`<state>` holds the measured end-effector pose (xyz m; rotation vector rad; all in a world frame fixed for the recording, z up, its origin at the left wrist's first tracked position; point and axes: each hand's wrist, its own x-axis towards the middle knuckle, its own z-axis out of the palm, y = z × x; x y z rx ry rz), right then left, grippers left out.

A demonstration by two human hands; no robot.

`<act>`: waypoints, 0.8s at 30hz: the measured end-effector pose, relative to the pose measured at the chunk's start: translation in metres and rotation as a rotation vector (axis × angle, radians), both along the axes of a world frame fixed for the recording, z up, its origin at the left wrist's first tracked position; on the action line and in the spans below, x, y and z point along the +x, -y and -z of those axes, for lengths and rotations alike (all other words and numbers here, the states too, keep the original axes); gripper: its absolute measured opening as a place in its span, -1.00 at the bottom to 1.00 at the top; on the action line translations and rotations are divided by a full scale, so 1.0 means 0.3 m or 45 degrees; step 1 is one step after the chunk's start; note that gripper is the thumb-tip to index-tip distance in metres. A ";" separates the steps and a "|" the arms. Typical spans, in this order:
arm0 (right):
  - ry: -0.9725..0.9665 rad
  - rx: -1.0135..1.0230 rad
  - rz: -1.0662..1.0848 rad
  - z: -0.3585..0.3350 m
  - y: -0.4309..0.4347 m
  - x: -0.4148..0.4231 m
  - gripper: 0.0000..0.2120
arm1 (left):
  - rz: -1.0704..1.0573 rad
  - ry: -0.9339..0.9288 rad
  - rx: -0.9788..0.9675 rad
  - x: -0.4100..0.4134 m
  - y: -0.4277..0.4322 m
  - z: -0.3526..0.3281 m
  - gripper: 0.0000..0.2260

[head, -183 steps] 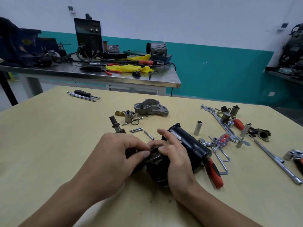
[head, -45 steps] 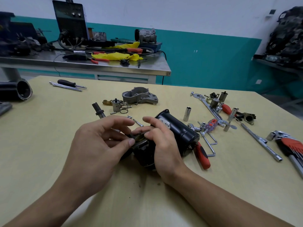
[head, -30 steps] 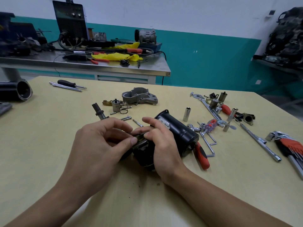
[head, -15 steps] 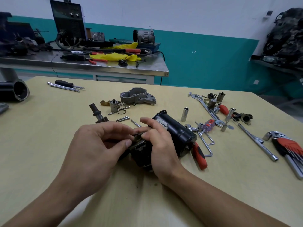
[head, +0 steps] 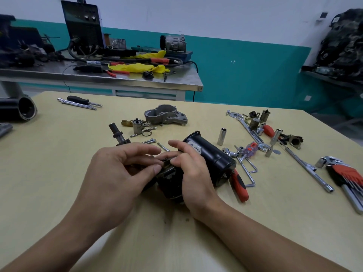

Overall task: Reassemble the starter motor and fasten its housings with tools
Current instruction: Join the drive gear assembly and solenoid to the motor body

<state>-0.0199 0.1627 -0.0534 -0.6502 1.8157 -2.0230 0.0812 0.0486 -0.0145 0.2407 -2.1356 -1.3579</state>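
The motor (head: 212, 156) lies on its side on the table (head: 59, 173), its near end under both hands. The left hand (head: 121, 173) and right hand (head: 193, 173) each pinch a small part (head: 166, 161) at that end, fingers curled. The body looks heavy, rigid and smooth, likely to roll; grip the barrel, and handle the end fittings with fingertips only.

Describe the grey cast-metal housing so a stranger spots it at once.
On the pale yellow wooden table, look beyond the black cylindrical motor body, toward the far edge. The grey cast-metal housing lies there, just right of a small silver plunger. It alone is a hollow, lobed shell with bolt ears.
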 end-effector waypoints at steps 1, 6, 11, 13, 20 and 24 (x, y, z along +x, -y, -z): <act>-0.006 0.007 -0.005 -0.002 -0.001 0.001 -0.48 | 0.007 -0.004 0.004 0.000 0.004 -0.002 -0.65; 0.001 0.011 -0.012 -0.004 -0.004 0.001 -0.46 | 0.071 -0.014 0.065 -0.003 0.026 -0.001 -0.60; 0.007 -0.002 -0.010 -0.003 -0.002 -0.003 -0.48 | 0.139 -0.013 0.104 -0.009 0.031 0.006 -0.45; 0.010 -0.005 -0.013 -0.001 0.000 -0.004 -0.48 | 0.137 -0.020 0.093 -0.010 0.029 0.010 -0.49; 0.018 0.001 -0.010 0.005 0.003 -0.004 -0.47 | 0.095 -0.115 0.174 -0.021 0.017 0.017 -0.62; 0.026 -0.001 0.002 0.003 0.003 -0.003 -0.48 | 0.125 -0.114 0.241 -0.021 0.024 0.015 -0.61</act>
